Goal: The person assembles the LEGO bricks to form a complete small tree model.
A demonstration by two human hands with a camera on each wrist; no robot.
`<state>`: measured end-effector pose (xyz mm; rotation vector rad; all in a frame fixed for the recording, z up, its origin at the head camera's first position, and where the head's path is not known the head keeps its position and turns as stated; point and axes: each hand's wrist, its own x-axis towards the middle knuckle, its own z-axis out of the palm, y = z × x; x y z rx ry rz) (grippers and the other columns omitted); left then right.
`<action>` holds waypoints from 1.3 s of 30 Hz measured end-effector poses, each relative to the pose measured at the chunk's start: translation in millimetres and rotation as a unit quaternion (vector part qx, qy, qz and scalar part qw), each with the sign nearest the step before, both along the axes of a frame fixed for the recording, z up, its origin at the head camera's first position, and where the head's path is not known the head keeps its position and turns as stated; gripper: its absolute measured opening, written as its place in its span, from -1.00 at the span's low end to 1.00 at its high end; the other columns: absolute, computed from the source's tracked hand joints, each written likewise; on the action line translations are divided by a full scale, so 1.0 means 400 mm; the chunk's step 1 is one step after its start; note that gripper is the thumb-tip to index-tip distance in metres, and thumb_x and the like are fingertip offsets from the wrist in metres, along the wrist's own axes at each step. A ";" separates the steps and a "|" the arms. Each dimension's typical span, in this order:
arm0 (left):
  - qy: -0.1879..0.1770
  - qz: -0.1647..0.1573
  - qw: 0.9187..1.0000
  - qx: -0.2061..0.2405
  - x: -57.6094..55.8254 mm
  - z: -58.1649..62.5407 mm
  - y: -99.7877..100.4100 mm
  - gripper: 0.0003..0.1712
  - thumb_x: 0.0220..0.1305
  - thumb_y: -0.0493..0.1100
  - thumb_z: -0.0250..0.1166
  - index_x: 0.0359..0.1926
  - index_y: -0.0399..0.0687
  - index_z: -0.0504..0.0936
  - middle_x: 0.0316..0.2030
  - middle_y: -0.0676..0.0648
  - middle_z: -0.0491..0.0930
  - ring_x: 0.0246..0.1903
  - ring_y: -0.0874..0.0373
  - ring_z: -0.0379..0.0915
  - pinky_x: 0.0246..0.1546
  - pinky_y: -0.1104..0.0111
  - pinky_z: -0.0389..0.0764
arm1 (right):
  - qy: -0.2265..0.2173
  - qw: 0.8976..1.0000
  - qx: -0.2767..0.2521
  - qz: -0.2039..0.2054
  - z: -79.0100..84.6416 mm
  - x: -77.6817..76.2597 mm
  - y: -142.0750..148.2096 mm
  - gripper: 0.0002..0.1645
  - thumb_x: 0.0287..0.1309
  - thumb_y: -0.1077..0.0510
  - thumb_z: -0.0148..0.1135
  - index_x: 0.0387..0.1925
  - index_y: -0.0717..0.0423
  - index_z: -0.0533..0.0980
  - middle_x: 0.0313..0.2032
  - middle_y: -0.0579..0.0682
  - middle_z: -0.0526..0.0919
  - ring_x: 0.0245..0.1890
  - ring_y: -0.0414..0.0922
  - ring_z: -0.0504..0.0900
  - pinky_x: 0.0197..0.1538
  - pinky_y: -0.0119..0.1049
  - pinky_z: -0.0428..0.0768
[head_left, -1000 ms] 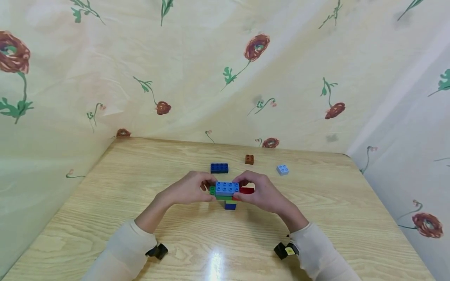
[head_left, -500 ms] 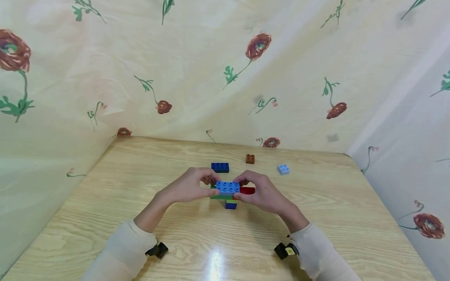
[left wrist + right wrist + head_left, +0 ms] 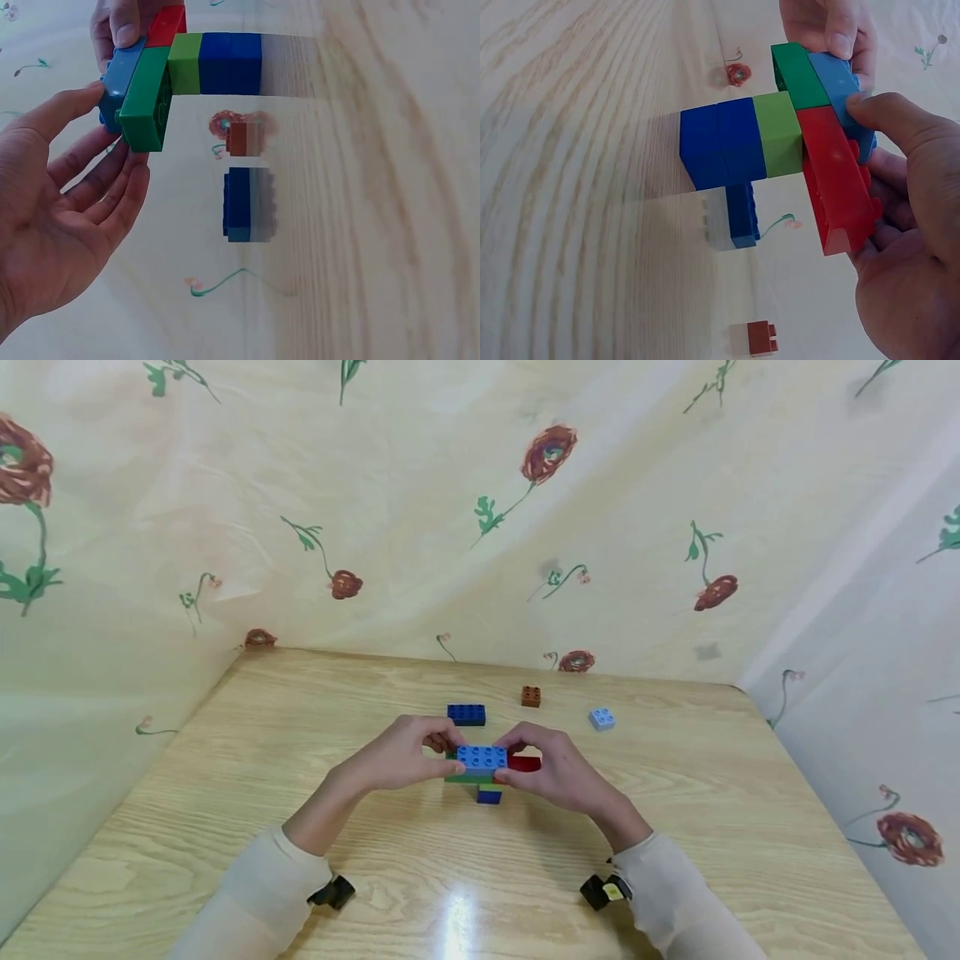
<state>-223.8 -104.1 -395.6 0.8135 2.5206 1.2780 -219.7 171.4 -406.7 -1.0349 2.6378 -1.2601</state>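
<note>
A medium-blue eight-stud toy brick lies across the top of a small tower. Beneath it, a green brick and a red brick sit end to end. They rest on a lime-green brick above two dark blue bricks that stand on the table. My left hand pinches the left end of the medium-blue brick, thumb in front and fingers behind. Its right end is pinched by my right hand, which partly hides the red brick in the head view.
Behind the tower on the wooden table lie a navy eight-stud brick, a brown brick and a pale blue brick. A flowered cloth hangs along the table's back and sides.
My left thumb and fingers have shifted right, from beside the green brick onto the left end of the medium-blue brick. My right hand keeps its hold. The tower stays in place.
</note>
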 end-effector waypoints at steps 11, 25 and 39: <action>-0.014 0.002 1.000 0.002 0.002 -0.014 -0.006 -0.74 0.26 -0.03 0.50 -0.08 0.12 0.66 -0.14 0.09 0.70 -0.07 0.16 0.60 0.19 0.00 0.61 | -0.008 1.000 0.011 -0.006 -0.010 0.007 -0.005 -0.61 0.20 0.07 0.50 0.04 0.01 0.64 -0.06 -0.08 0.70 -0.07 -0.11 0.60 -0.03 -0.40 0.69; 0.003 -0.017 1.000 0.001 -0.006 -0.015 -0.007 -0.71 0.25 -0.03 0.50 -0.05 0.09 0.67 -0.16 0.10 0.69 -0.12 0.19 0.60 0.12 0.07 0.65 | 0.018 1.000 0.018 -0.015 0.011 -0.011 0.051 -0.63 0.33 0.08 0.38 0.15 -0.06 0.62 0.03 -0.04 0.72 0.04 -0.05 0.65 0.17 -0.12 0.65; 0.005 -0.026 1.000 0.007 -0.011 -0.008 -0.008 -0.70 0.27 -0.04 0.48 -0.02 0.09 0.67 -0.16 0.10 0.69 -0.10 0.19 0.60 0.13 0.06 0.65 | 0.034 0.988 0.024 -0.146 -0.013 -0.125 0.242 -0.66 0.47 0.10 0.22 0.19 0.08 0.59 0.08 0.16 0.72 0.00 -0.13 0.66 0.05 -0.28 0.63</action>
